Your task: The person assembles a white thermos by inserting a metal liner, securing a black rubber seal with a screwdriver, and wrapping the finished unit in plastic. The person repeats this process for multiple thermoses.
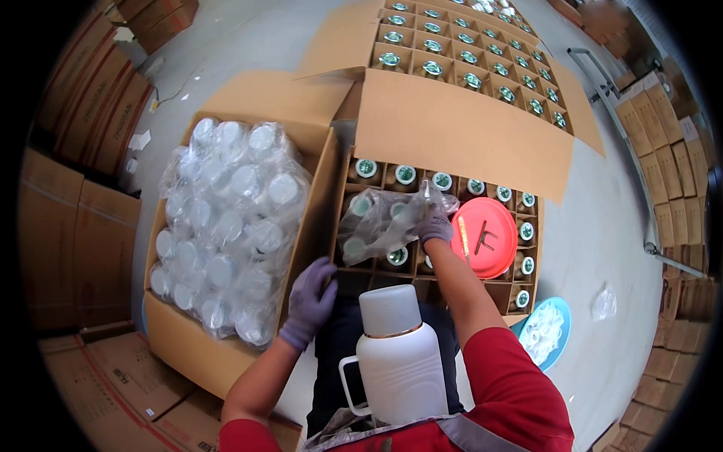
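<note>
My right hand (434, 222), in a grey-purple knit glove, is closed on a crumpled clear plastic bag (388, 218) above a divided carton (536, 282). Under the bag, several green-centred round tops (405, 175) sit in the compartments. Beside that hand rests a round pink-red lid or tray (493, 260), bearing a yellow strip and dark small pieces. My left hand (310, 301), gloved too, hovers by the near right side of the left carton, fingers apart and holding nothing. A white jug (399, 369) with a handle and grey cap stands upright at my lap, touched by neither hand.
The open carton (320, 196) on the left holds several white-capped items (230, 226) wrapped in clear plastic. Another divided carton (467, 56) full of green-topped pieces lies beyond. A blue basin (556, 331) of white bits stands right; stacked boxes (98, 248) line both sides.
</note>
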Motion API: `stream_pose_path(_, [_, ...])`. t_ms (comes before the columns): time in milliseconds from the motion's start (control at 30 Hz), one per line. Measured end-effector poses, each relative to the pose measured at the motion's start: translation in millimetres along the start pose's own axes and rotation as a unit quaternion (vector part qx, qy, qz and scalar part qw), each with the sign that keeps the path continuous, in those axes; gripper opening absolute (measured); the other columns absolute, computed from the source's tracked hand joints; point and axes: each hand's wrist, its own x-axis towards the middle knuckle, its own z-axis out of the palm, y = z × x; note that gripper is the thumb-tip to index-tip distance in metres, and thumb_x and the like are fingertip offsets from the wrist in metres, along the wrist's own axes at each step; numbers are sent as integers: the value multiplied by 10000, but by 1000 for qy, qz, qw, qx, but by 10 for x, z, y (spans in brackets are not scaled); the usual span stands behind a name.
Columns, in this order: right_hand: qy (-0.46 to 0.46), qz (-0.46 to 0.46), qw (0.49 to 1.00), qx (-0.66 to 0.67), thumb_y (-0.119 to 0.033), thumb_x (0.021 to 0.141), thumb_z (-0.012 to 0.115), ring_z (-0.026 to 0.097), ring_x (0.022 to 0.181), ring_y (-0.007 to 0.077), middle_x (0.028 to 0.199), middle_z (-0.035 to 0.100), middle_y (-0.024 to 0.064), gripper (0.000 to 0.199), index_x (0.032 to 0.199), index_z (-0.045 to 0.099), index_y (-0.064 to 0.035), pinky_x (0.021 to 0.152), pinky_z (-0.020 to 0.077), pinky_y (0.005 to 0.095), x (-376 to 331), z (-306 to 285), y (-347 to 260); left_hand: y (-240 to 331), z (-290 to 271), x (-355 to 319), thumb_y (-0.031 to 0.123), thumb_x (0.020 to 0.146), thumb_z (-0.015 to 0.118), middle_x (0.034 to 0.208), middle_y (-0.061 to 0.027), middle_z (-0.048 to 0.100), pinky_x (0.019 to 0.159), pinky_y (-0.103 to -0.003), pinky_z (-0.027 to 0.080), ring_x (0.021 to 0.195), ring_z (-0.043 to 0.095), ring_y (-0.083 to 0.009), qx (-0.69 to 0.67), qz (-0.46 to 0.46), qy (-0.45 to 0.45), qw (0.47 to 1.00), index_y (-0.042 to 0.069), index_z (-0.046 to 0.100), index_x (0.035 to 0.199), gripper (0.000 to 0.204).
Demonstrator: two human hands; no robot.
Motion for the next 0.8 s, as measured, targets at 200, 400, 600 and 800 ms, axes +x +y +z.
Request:
stream_pose_path(200, [-11,-48,994,95,-194,783,614,645,1066,360,1140,661,225,375,1139,649,-81,887,510,417,-38,-227,7,-537,821,1035,207,781,661,1388,-157,484,1097,-477,310,1330,393,-360,189,9,-41,981,158,505,1331,574])
stream_pose_path(400, [-26,-69,933,353,-178,774,684,651,817,205,860,688,111,210,925,654,-36,759,519,331,-31,-104,397,-582,1152,1581,413,630,793,1545,-107,307,1167,-490,201,1406,299,-341,278,-97,-145,945,172,81,1557,1193])
stream_pose_path(600, [152,-117,865,463,-94,831,595,614,804,249,903,645,134,207,1012,604,5,761,502,348,-306,-1,655,-635,1536,1267,453,714,756,1522,-194,325,1124,-440,306,1383,360,-342,64,-239,-121,961,144,41,1555,1147])
stream_pose_path(800, [174,-285,935,121,-204,762,676,545,955,317,1027,564,119,300,1020,614,-65,807,450,446,-944,321,825,-794,1626,1125,359,758,712,1408,-230,458,1058,-424,392,1273,479,-383,6,-223,-33,974,122,174,1536,975])
